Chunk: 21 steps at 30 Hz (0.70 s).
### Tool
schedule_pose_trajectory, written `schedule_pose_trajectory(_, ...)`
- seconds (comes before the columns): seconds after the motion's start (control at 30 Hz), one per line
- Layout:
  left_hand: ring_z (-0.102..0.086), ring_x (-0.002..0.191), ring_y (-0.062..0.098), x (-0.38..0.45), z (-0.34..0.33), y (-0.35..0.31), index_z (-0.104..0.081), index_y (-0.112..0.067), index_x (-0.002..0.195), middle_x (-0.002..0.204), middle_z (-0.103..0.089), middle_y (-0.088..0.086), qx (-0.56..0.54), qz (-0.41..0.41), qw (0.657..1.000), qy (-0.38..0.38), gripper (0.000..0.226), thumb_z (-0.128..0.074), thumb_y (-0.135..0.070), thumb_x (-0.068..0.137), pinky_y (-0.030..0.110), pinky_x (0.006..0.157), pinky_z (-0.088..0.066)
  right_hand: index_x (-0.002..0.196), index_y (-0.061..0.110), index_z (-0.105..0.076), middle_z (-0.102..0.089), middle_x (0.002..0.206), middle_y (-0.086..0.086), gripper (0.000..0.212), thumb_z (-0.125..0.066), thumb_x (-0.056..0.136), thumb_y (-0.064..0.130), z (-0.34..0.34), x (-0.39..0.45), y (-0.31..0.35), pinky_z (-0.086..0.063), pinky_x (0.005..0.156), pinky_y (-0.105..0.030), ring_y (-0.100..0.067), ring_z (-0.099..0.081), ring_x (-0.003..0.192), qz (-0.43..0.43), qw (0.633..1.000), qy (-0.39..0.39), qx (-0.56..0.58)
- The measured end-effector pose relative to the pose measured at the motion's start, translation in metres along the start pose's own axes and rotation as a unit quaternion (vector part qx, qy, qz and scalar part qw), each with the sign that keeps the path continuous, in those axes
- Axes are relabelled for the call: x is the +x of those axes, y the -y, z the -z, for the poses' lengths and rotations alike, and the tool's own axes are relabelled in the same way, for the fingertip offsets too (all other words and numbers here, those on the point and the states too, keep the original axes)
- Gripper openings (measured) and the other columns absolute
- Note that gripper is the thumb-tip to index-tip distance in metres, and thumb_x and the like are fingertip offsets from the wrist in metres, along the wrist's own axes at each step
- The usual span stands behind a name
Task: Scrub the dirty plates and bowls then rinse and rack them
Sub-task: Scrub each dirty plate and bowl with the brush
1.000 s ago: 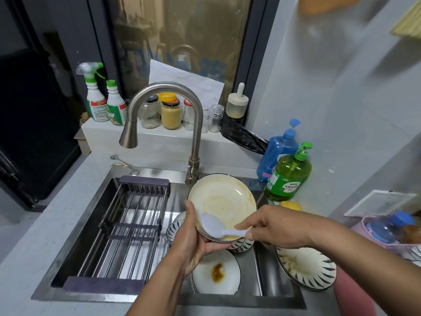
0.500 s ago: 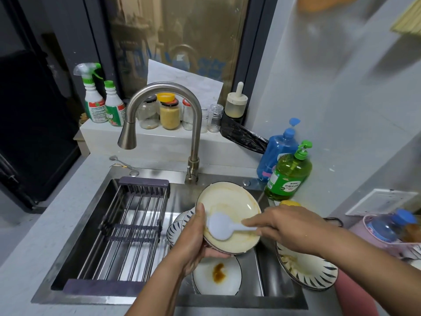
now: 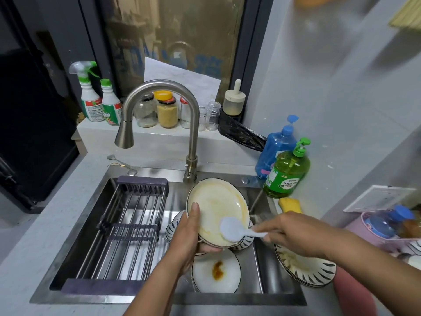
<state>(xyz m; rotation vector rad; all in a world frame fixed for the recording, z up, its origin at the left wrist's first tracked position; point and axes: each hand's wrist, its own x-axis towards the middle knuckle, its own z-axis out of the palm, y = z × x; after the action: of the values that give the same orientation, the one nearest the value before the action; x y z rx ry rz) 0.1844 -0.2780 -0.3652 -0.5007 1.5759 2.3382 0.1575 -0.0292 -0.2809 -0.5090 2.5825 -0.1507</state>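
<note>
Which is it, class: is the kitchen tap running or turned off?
Off, as far as can be seen: no stream falls from the faucet spout, and the drying rack below it shows no splashing.

To the left of the left hand (image 3: 189, 238) the rack (image 3: 127, 226) spans the sink (image 3: 159, 297), its bars bare, with open air above. Right behind that hand, beyond the plate (image 3: 214, 206) it holds tilted, the tap (image 3: 191, 137) arches over. Under both hands a stained plate (image 3: 216, 270) and patterned bowls (image 3: 175, 224) fill the basin floor. Beyond the right hand (image 3: 296, 233) stand a green soap bottle (image 3: 287, 174), a blue bottle (image 3: 275, 147) and a yellow sponge (image 3: 290, 205), close together on the bench (image 3: 29, 236); under its wrist lies another plate (image 3: 314, 270).
</note>
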Motion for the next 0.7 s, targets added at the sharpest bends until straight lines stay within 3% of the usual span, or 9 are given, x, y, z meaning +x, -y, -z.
schedule_pose_trajectory(0.07,-0.076,0.092,0.036,0.000,-0.004,0.001,-0.057,-0.021,0.128,0.118,-0.072,0.006,0.001,0.009,1.000,0.004,0.057,-0.043,-0.065,0.094,0.057,0.068,-0.063,0.136,0.063,-0.046,-0.060,0.092,0.026,0.038,-0.051,0.100,0.050,-0.007,0.001,0.013,-0.044,0.071,-0.022,0.005,-0.054,0.086,0.033,0.999,-0.018,0.006)
schedule_pose_trajectory(0.17,-0.077,0.091,0.036,-0.005,-0.008,0.005,-0.062,-0.019,0.125,0.112,-0.075,0.008,-0.003,0.022,1.000,0.012,0.058,-0.037,-0.064,0.098,0.062,0.071,-0.061,0.140,0.061,-0.041,-0.063,0.123,0.011,0.039,-0.045,0.102,0.051,-0.009,0.014,0.021,-0.049,0.091,-0.039,-0.017,-0.056,0.115,0.037,0.996,-0.074,-0.038)
schedule_pose_trajectory(0.27,-0.076,0.096,0.034,-0.007,-0.010,0.011,-0.059,-0.026,0.130,0.121,-0.071,0.005,0.018,0.019,0.999,0.031,0.054,-0.040,-0.064,0.097,0.061,0.072,-0.061,0.135,0.053,-0.048,-0.066,0.112,0.004,0.033,-0.044,0.104,0.044,0.000,0.020,0.012,-0.053,0.085,-0.042,-0.024,-0.061,0.106,0.000,0.992,-0.110,-0.059)
schedule_pose_trajectory(0.4,-0.077,0.095,0.029,-0.008,-0.011,0.011,-0.055,-0.028,0.133,0.124,-0.067,0.001,0.034,-0.001,0.999,0.023,0.051,-0.043,-0.062,0.097,0.060,0.068,-0.062,0.126,0.049,-0.056,-0.065,0.107,0.002,0.032,-0.049,0.100,0.032,0.007,0.006,-0.003,-0.049,0.070,-0.035,-0.024,-0.063,0.095,-0.072,0.989,-0.066,-0.108)
schedule_pose_trajectory(0.53,-0.078,0.085,0.028,-0.004,-0.017,0.001,-0.055,-0.027,0.126,0.118,-0.062,-0.007,0.065,-0.041,0.997,-0.010,0.044,-0.041,-0.060,0.100,0.053,0.061,-0.063,0.129,0.036,-0.059,-0.064,0.114,-0.003,0.031,-0.050,0.100,0.031,-0.007,-0.009,0.003,-0.051,0.079,-0.036,-0.025,-0.061,0.101,-0.069,0.995,-0.004,-0.072)
schedule_pose_trajectory(0.63,-0.076,0.088,0.030,-0.004,-0.025,-0.001,-0.058,-0.029,0.121,0.113,-0.062,-0.009,0.055,-0.024,0.998,-0.030,0.040,-0.041,-0.059,0.101,0.053,0.063,-0.063,0.132,0.046,-0.060,-0.061,0.108,0.007,0.033,-0.054,0.100,0.038,-0.009,-0.012,0.009,-0.044,0.071,-0.026,-0.013,-0.055,0.094,-0.039,0.999,0.027,0.006)
schedule_pose_trajectory(0.7,-0.076,0.089,0.028,-0.004,-0.029,0.002,-0.059,-0.030,0.119,0.113,-0.064,-0.007,0.050,-0.020,0.998,-0.025,0.040,-0.040,-0.060,0.101,0.055,0.064,-0.063,0.132,0.049,-0.059,-0.065,0.116,0.010,0.034,-0.056,0.099,0.040,-0.009,-0.014,0.009,-0.050,0.085,-0.031,-0.012,-0.059,0.101,-0.037,0.998,0.026,0.035)
